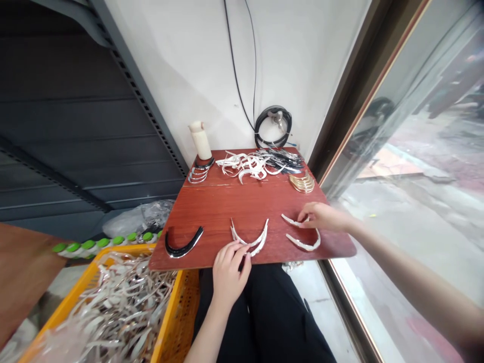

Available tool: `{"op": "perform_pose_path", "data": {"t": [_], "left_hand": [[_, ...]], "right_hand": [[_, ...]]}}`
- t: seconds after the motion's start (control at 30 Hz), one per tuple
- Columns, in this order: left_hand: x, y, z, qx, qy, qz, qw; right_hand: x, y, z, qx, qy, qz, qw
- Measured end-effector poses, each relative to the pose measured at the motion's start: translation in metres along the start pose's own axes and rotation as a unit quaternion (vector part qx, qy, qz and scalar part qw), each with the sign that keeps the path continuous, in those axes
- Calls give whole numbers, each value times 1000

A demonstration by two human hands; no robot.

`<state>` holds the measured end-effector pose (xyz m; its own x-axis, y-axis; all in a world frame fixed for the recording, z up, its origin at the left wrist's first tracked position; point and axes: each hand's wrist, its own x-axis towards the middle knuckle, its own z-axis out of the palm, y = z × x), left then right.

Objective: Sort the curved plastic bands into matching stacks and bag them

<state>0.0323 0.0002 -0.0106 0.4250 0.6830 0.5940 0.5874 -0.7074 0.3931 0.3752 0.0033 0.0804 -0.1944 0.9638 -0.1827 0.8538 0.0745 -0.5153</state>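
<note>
- Mid. white strips (260, 244): on the table (219, 201), close to the front edge, abt. halfway betw. the corners. Bowed like a U, tips aimed at the back edge, curve toward me.
- My L hand (230, 272) is the nearer one to these — it comes in over the front edge, palm down, fingers bent & close together, tips at the curve. Can't tell if they're pinching or just resting.
- R white strips (306, 246): near the right edge, toward the front-right corner. Also a U, but lying sideways; long axis runs approx. L–R, open end facing the mid. ones.
- My R hand (323, 217) reaches in across the right edge, wrist low, fingers curled narrow over the U's back arm. Touching, I think — a firm grip I can't confirm.
- Black strips (185, 250): by the front-left corner, no hand near.
- Gold strips (302, 182): stacked nr. the back-right corner, beyond my R hand.
- White pile (245, 164): along the back edge, approx. centre.
</note>
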Motion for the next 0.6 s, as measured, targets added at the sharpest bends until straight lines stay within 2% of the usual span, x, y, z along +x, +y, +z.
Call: {"op": "perform_pose_path", "data": {"t": [0.27,0.4,0.6], "left_hand": [[1,0,-1,5,0,4,1000],[2,0,0,2,5,10,1000],[1,-1,1,5,3,9,1000]], "right_hand": [[-22,-21,10,-20,-62,28,997],[-30,-23,14,-35,-50,18,998],[-31,-20,14,-11,-79,20,997]]}}
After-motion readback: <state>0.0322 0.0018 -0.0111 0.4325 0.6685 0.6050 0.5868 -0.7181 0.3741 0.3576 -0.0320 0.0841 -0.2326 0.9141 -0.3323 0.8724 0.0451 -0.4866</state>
